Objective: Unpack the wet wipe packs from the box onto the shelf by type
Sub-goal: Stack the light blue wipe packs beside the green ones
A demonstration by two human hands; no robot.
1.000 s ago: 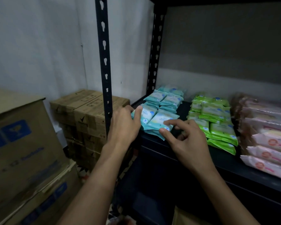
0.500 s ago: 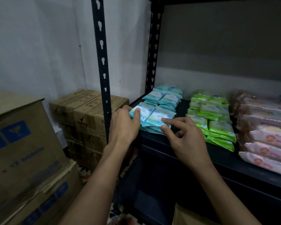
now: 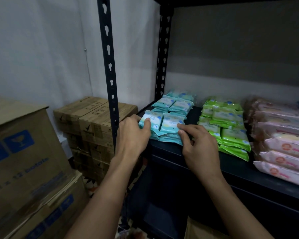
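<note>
Wet wipe packs were seen sorted by colour on the black metal shelf point(image 3: 205, 163), with cartons off to its left. At the far left, two large cardboard boxes with blue print point(image 3: 24, 161) were stacked one on the other, and behind them smaller brown cartons point(image 3: 93, 121) were piled against the white wall. A black slotted upright point(image 3: 109, 66) of the rack was set between those cartons and the shelf. The left hand point(image 3: 133, 137) was placed at the shelf's front left corner, its thumb laid on top of the front-left teal pack point(image 3: 152, 120) and its fingers curled round that pack's left edge. The teal packs point(image 3: 176, 107) were stacked in short rows running back to the wall. The right hand point(image 3: 198, 145) was held at the front-right teal stack, the index finger pressed on the top pack point(image 3: 171, 123) and the thumb set against the stack's front edge, pinching it; the other fingers were loosely bent. Further right, green packs point(image 3: 228, 128) were stacked well apart from the teal ones, and pink packs point(image 3: 283, 144) were laid just beside the green at the right edge.
</note>
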